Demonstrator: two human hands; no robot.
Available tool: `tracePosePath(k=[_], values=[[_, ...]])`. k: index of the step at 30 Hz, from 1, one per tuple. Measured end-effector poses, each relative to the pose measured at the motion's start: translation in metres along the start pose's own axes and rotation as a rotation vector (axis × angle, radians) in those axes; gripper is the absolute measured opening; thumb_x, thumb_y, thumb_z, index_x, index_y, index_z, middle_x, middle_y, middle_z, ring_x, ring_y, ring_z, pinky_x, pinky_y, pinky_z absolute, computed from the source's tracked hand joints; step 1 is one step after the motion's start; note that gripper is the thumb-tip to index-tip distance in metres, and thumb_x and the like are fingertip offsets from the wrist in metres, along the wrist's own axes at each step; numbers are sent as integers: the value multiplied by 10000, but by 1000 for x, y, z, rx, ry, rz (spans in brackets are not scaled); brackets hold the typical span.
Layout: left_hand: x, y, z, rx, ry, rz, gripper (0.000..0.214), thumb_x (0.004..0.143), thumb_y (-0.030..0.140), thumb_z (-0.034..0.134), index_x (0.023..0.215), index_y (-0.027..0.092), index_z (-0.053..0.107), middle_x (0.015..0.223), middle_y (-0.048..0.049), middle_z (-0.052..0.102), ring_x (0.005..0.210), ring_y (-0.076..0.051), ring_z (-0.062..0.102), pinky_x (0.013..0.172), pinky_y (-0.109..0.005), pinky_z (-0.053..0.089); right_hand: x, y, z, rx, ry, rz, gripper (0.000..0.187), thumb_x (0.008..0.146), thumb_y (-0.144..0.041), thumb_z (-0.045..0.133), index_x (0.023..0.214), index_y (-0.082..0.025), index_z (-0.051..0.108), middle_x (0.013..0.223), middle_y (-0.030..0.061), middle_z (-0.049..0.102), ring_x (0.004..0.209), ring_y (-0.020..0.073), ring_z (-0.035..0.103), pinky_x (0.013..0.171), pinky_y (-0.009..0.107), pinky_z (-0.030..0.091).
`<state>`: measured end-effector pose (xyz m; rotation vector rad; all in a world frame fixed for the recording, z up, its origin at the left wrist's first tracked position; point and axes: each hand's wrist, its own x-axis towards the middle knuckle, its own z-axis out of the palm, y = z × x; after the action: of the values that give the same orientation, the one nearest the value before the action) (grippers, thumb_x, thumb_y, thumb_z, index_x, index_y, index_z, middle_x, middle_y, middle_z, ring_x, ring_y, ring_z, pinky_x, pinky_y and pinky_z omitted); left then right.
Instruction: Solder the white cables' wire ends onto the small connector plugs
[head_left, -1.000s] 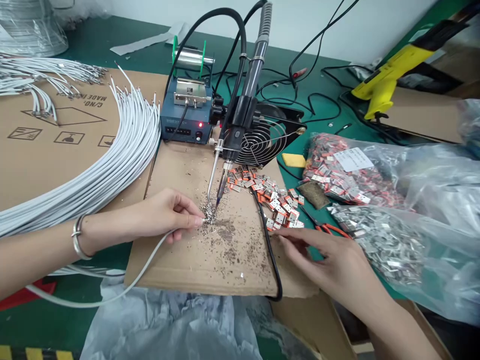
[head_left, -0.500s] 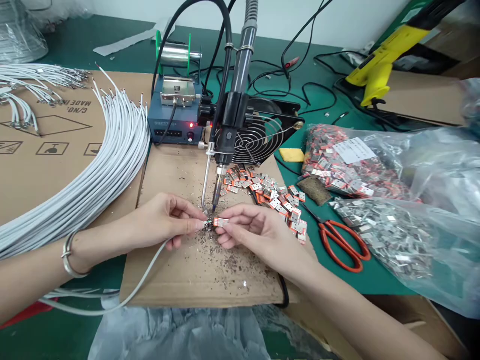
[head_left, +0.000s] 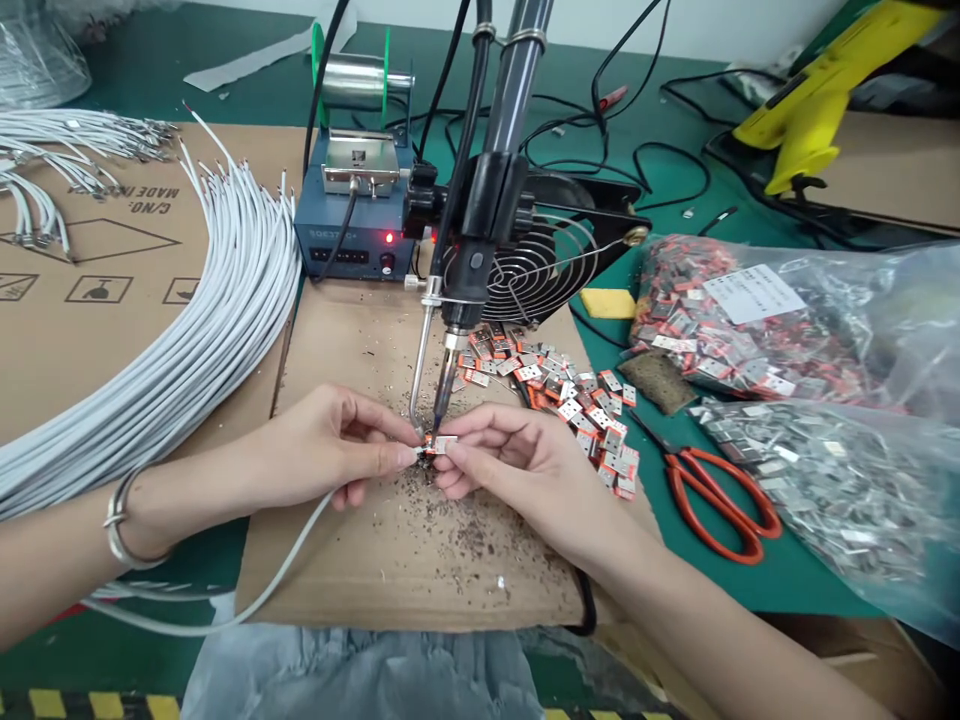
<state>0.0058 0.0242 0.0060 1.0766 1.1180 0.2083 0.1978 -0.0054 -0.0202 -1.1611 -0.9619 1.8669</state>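
My left hand [head_left: 360, 450] pinches the end of a white cable [head_left: 289, 555], whose tail hangs down and off to the left. Between the fingertips of my right hand [head_left: 502, 455] is a USB connector [head_left: 444, 445] with an orange insert and metal shell. The cable's stripped end meets the orange end of the connector, just under the tip of a mounted soldering iron [head_left: 450, 375]. A thin metal solder feed tube [head_left: 421, 365] comes down beside the iron. Whether the iron touches the joint is too small to tell.
Loose USB connectors [head_left: 585, 405] lie behind my right hand. Red-handled scissors [head_left: 720, 500] and bags of connectors [head_left: 750, 330] and metal shells [head_left: 817, 490] are on the right. A bundle of white cables [head_left: 225, 290] fills the left. Behind stand a soldering station [head_left: 352, 235] and a fan [head_left: 525, 265].
The cable end and the USB connector have come together under the iron tip; a small gap showed between them before. The view has shifted slightly.
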Motion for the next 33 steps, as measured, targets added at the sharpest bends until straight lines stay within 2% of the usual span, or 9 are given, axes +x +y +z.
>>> tracePosePath(k=[12, 27, 33], values=[[1, 2, 1, -5, 17, 12, 89, 749, 224, 643, 769, 137, 646, 431, 76, 508, 342, -46, 457, 348, -140, 365, 1, -1, 2, 23, 22, 6, 206, 641, -267, 785, 756, -143, 667, 639, 18, 698, 537, 91, 657, 531, 171, 572], [0, 3, 1, 14, 20, 9, 110, 740, 245, 650, 783, 143, 646, 403, 76, 503, 342, -51, 461, 343, -132, 355, -1, -1, 0, -13, 20, -21, 106, 694, -209, 738, 759, -164, 668, 643, 13, 705, 463, 61, 597, 422, 132, 495], [0, 3, 0, 14, 27, -4, 80, 736, 222, 652, 771, 150, 660, 408, 78, 497, 338, -58, 459, 340, -149, 362, -1, -2, 1, -78, 69, -3, 128, 671, -221, 743, 752, -165, 662, 645, 18, 704, 429, 66, 567, 384, 152, 476]])
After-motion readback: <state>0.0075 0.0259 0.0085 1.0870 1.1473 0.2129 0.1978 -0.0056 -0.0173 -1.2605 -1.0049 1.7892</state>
